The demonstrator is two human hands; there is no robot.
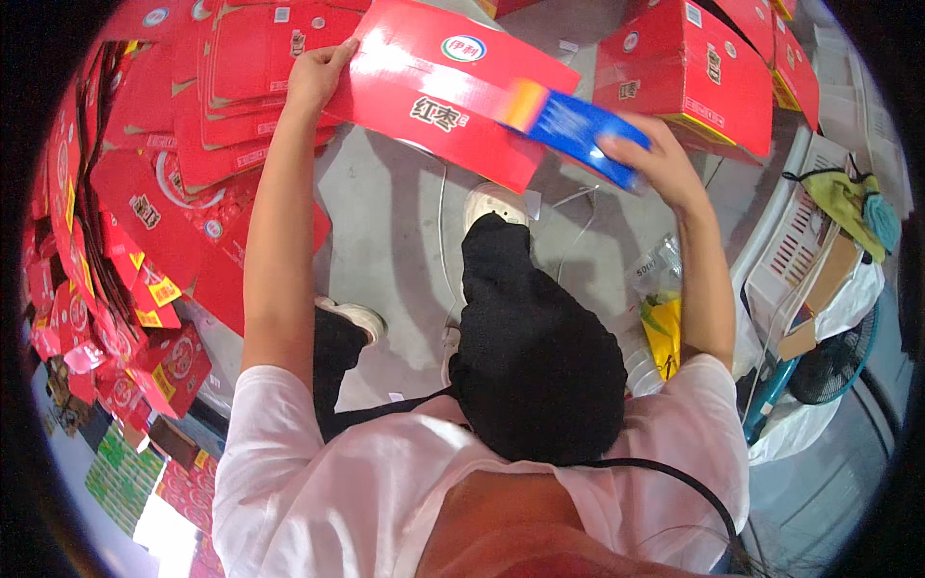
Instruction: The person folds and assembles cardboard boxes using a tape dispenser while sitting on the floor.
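Note:
A red cardboard carton with printed labels is held out in front of me, slightly tilted. My left hand grips its left edge, fingers closed round the cardboard. At the carton's right end, my right hand is closed on a blue tape dispenser with an orange end. The dispenser is smeared by motion and overlaps the carton's surface; whether it touches the carton I cannot tell. A shiny strip runs along the middle of the carton's face.
Flattened red cartons are stacked at left. Made-up red cartons stand far right. Nearer on the right are a white plastic crate, a black fan and a yellow bag. A pale cable lies on the grey floor.

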